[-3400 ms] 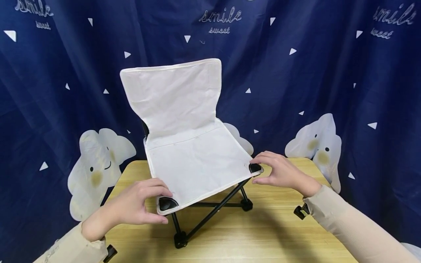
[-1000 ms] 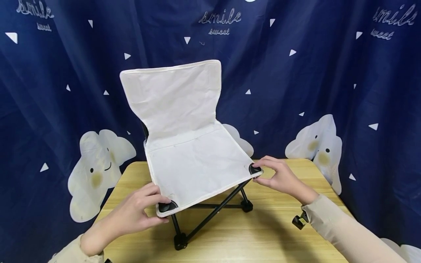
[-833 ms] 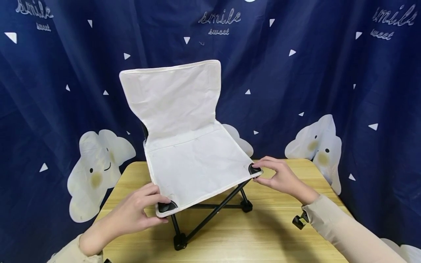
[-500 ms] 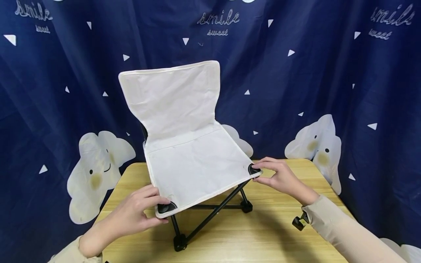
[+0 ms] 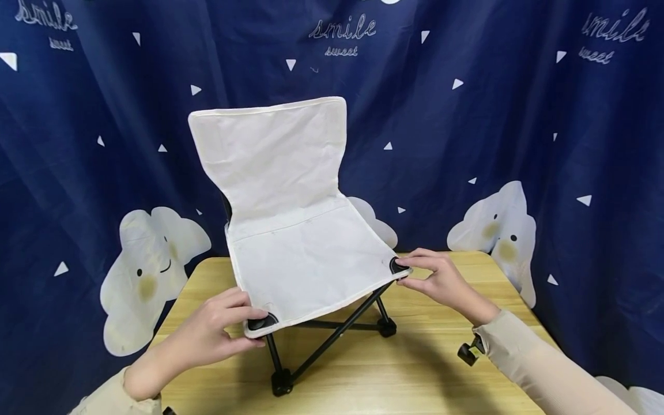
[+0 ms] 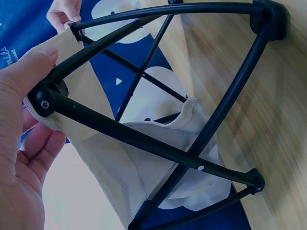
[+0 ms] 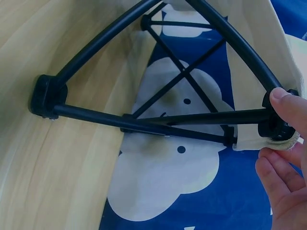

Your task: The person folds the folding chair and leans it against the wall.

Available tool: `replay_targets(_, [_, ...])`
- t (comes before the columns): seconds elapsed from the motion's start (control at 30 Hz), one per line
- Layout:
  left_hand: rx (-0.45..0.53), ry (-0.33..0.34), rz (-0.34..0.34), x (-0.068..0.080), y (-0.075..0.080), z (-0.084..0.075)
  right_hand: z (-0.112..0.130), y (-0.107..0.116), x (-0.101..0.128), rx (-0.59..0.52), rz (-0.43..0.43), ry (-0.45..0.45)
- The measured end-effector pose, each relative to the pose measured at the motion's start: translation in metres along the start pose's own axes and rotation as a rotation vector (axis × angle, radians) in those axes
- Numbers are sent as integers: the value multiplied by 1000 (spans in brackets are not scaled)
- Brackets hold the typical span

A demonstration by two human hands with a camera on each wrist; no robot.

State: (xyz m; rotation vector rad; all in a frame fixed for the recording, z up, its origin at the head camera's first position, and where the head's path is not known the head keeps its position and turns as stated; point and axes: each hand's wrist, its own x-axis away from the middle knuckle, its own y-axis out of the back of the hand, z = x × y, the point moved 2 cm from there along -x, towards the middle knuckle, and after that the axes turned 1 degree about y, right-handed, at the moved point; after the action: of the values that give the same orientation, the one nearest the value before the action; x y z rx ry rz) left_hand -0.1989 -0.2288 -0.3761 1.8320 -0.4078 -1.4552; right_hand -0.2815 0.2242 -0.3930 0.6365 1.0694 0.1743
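A wooden desk lies in front of me. Behind it hangs a navy curtain printed with white triangles, "smile sweet" lettering and cloud faces.

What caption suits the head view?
Two hands pinch the front corners of a small folding chair on a wooden table.

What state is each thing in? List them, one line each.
folding chair: unfolded, upright on its black legs.
seat fabric: stretched over the frame, front corners on their black caps.
left hand: pinches the front left seat corner.
right hand: pinches the front right seat corner.
wooden table: bears the chair.
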Motion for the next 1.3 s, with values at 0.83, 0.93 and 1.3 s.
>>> replay_targets(0.83, [7, -48, 14, -15, 2, 5, 9, 0, -6, 6, -57, 7])
replay_targets(0.93, [5, -52, 11, -17, 2, 7, 9, 1, -8, 14, -58, 5])
replay_targets(1.3, [-5, -49, -3, -23, 0, 10, 10, 3, -11, 27, -63, 32])
